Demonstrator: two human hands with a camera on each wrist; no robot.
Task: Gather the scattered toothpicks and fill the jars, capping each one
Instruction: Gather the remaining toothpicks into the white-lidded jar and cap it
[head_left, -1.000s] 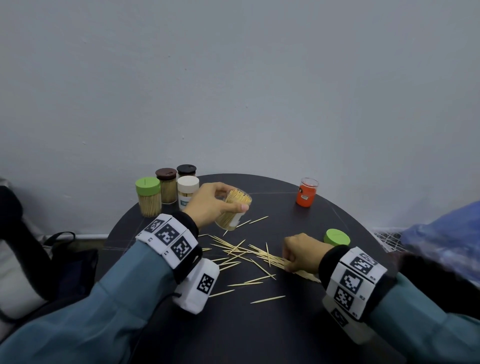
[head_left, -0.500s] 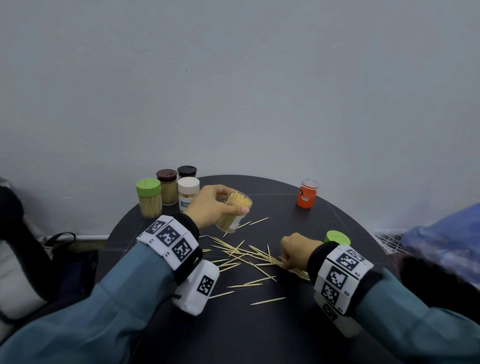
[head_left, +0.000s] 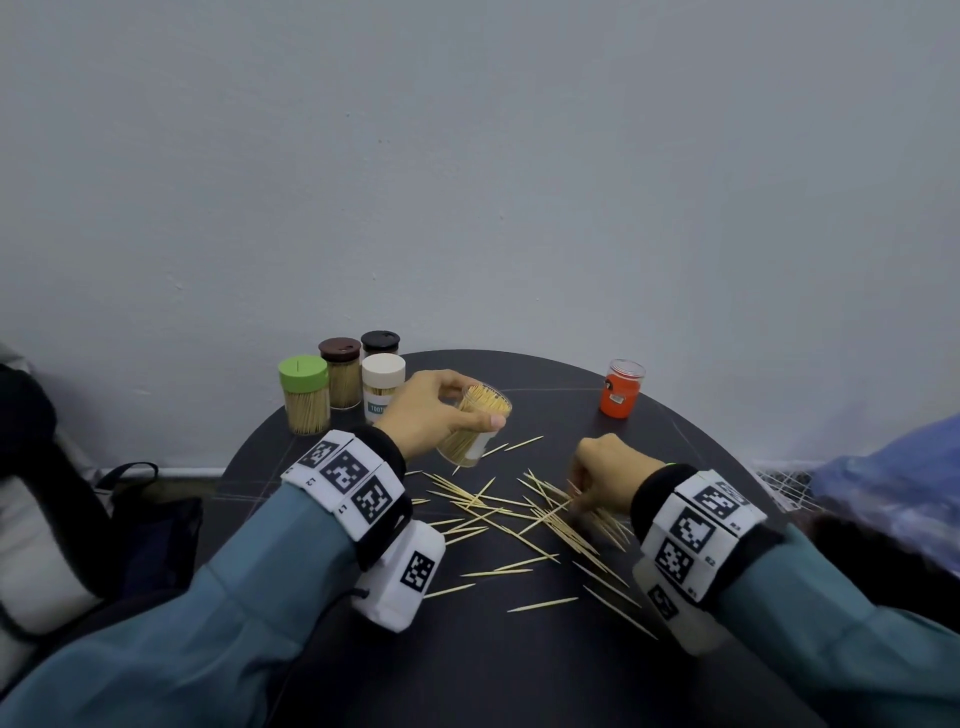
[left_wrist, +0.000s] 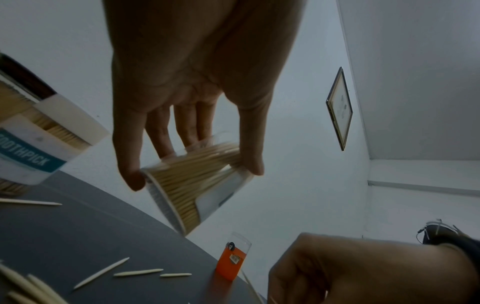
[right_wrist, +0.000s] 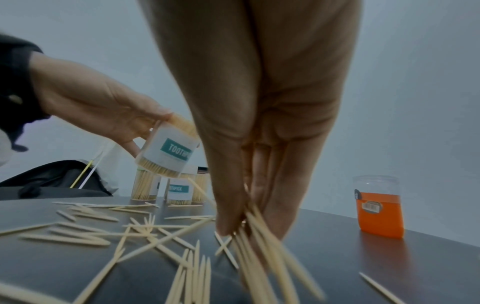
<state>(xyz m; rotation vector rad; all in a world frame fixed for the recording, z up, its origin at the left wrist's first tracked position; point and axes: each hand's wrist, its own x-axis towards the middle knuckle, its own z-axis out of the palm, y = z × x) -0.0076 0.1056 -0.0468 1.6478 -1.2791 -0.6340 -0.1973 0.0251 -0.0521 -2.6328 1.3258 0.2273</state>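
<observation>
**Head view: one jar in hand, a bundle of picks in the other**

Head view shows my left hand (head_left: 434, 413) wrapped around an uncapped clear jar (head_left: 470, 431), thumb on one side and fingers on the other, holding it tilted just above the table. The jar is a smooth plastic cylinder with a white label, packed with pale wooden toothpicks whose tips show at its open mouth. My right hand (head_left: 605, 475) is down on the tabletop, fingers drawn together and pinching a loose bundle of toothpicks (right_wrist: 259, 246); from the right wrist the thin pointed sticks fan out blurred below my fingertips.

Around that hand the scattered toothpicks (head_left: 498, 512) lie criss-crossed between my wrists, slender and tapered at both ends, with a few strays nearer to me.

Beyond my left hand stand four capped jars in a tight cluster: a green-capped jar (head_left: 305, 395), a brown-capped jar (head_left: 341, 371), a black-capped jar (head_left: 380, 344) and a white-capped jar (head_left: 383, 387) with a teal label. Well apart on the far right stands an orange jar (head_left: 621, 388) with a clear top, bearing a barcode sticker.

All of it rests on a round table (head_left: 467, 665), dark and matte, with faint seam lines. Behind it rises a plain pale grey wall (head_left: 467, 182); the left wrist view catches a thin framed picture (left_wrist: 339, 108) hanging on it. A dark bag (head_left: 145, 519) sits on the floor to my left.
</observation>
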